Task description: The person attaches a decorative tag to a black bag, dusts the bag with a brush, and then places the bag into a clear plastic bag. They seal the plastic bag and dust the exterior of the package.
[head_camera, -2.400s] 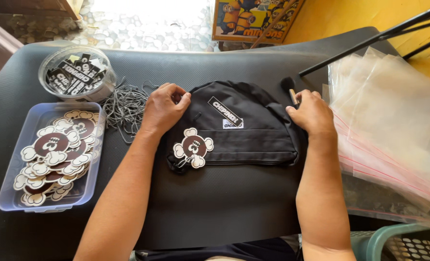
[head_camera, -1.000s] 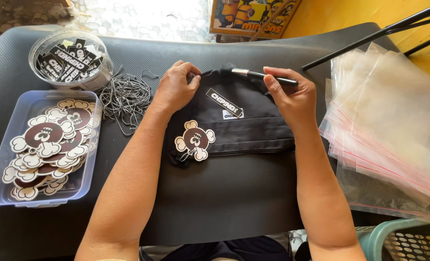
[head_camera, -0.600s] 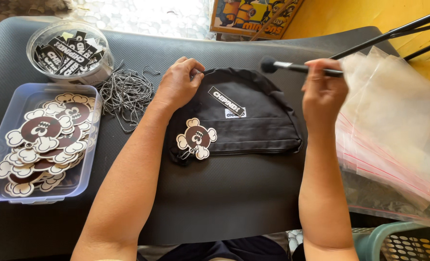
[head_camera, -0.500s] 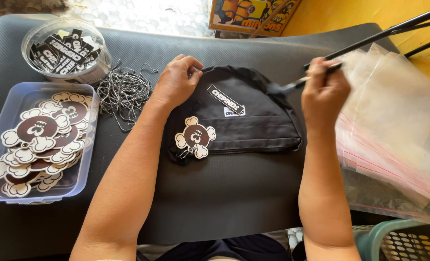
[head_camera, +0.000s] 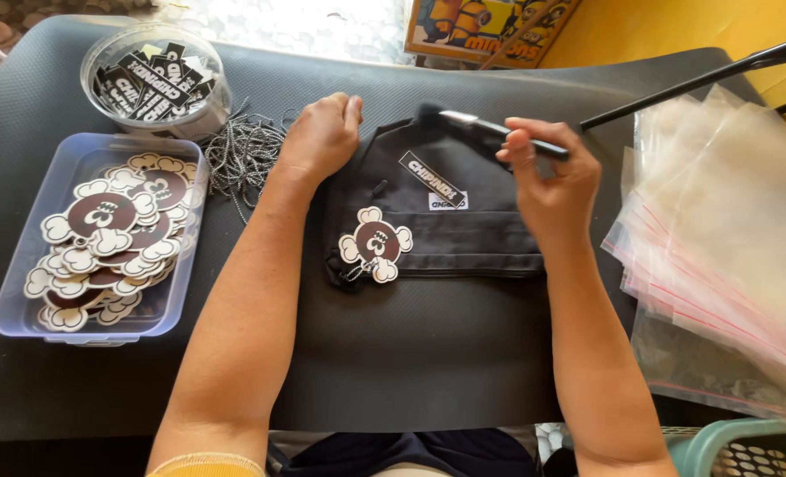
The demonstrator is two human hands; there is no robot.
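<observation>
A black fabric bag (head_camera: 463, 230) lies flat on the dark mat (head_camera: 393, 353), with a brown and cream bear-shaped tag (head_camera: 375, 246) hanging at its lower left. My left hand (head_camera: 322, 137) presses on the bag's top left edge, fingers curled. Above the bag's top right, my right hand (head_camera: 547, 172) grips a thin black brush (head_camera: 490, 131) by its handle. The bristle end points left, over the bag's top edge.
A clear rectangular tray (head_camera: 101, 238) of several bear tags sits at the left. Behind it stands a round clear tub (head_camera: 154, 79) of black labels, beside a heap of ball chains (head_camera: 243, 155). Clear zip bags (head_camera: 729, 238) are stacked at the right; a teal basket (head_camera: 746, 446) is at the lower right.
My right hand lifted the brush off the bag, swung it out to the right, then brought it back left over the bag's top edge. My left hand stayed on the bag.
</observation>
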